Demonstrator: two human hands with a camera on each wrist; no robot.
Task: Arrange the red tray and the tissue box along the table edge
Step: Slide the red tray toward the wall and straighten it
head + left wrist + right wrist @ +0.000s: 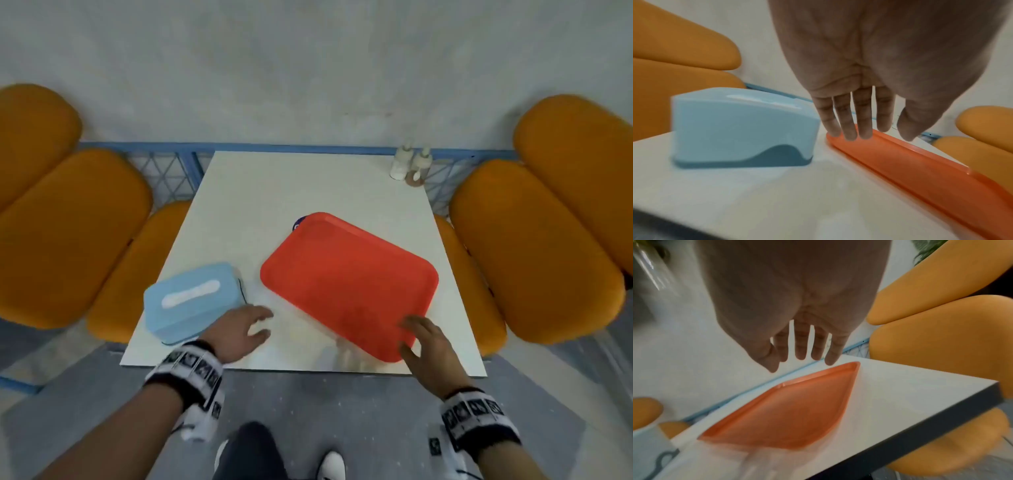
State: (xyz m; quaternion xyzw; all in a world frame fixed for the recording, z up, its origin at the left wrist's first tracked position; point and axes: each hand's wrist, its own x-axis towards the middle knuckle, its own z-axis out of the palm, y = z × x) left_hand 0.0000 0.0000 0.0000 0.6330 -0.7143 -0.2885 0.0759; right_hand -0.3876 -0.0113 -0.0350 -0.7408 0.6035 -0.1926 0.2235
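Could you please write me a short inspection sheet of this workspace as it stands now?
Surface: white square table, near edge toward the person.
Job's things: red tray lies skewed to the near edge; blue tissue box sits at the near left corner, also angled, apart from the tray.
Clutter: two small bottles at the far right corner; a dark object peeks from under the tray's far corner.
Hands: left hand open over bare table between box and tray; right hand open at the tray's near corner, contact unclear.
Cables: nothing seen.
Surroundings: orange cushioned seats both sides, blue rail, grey wall.
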